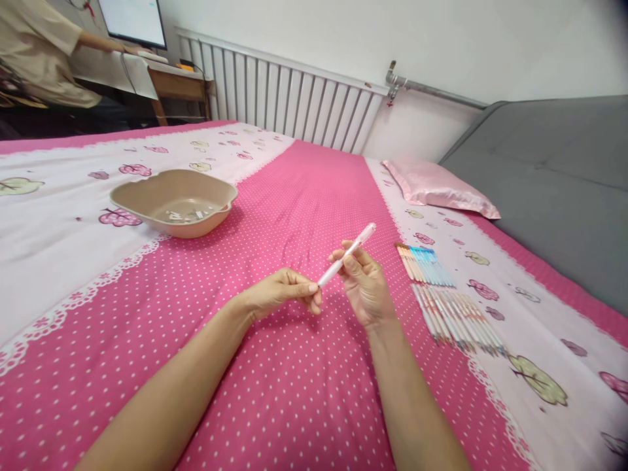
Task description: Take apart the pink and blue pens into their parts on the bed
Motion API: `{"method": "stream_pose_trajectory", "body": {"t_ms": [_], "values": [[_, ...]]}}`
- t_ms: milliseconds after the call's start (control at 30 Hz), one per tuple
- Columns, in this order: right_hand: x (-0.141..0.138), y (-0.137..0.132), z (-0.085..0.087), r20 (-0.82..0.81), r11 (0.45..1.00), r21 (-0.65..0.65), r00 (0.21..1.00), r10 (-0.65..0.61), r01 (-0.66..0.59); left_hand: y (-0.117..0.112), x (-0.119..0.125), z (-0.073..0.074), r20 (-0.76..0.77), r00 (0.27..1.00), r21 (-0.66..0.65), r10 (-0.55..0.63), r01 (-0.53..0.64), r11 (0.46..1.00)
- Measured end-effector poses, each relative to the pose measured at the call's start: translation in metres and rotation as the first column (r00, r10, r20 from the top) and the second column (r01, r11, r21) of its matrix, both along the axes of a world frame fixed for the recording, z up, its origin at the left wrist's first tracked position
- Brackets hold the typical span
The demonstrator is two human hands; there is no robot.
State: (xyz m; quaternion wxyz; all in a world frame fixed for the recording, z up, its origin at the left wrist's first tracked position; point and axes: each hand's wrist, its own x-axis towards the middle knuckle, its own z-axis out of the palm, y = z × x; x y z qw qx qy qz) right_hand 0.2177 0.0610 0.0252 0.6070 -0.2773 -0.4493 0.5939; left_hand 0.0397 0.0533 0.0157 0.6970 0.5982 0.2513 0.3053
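Both my hands hold one pale pink pen [349, 251] slanting up to the right above the pink dotted bedsheet. My left hand [282, 294] pinches its lower end between thumb and fingertips. My right hand [364, 282] grips the barrel near its middle with curled fingers. To the right on the sheet lie a row of several blue pens [426, 264] and, nearer me, a row of several pink and white pens [458, 317]. A beige bowl [147, 188] with a few small pieces inside sits at the left.
A pink pillow [439, 188] lies at the head of the bed beside a grey headboard [554, 176]. A white radiator [284, 98] lines the far wall. Another person [39, 52] sits at a desk with a monitor [132, 19] at the far left.
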Motion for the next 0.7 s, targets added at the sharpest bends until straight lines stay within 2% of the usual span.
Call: {"method": "stream_pose_trajectory", "body": {"t_ms": [233, 467, 700], "values": [[-0.0002, -0.0001, -0.0009, 0.028, 0.999, -0.019, 0.999, -0.027, 0.028, -0.0017, 0.0014, 0.0032, 0.009, 0.999, 0.026, 0.044, -0.044, 0.999], [0.0002, 0.0013, -0.0010, 0.016, 0.999, -0.034, 0.999, -0.038, 0.038, -0.0008, 0.0011, 0.0053, -0.064, 0.995, 0.097, 0.072, -0.066, 0.993], [-0.0096, -0.0033, -0.0048, 0.099, 0.999, -0.031, 0.995, -0.026, 0.029, 0.0006, 0.0064, -0.0011, -0.128, 0.987, 0.117, 0.094, -0.079, 0.990]]}}
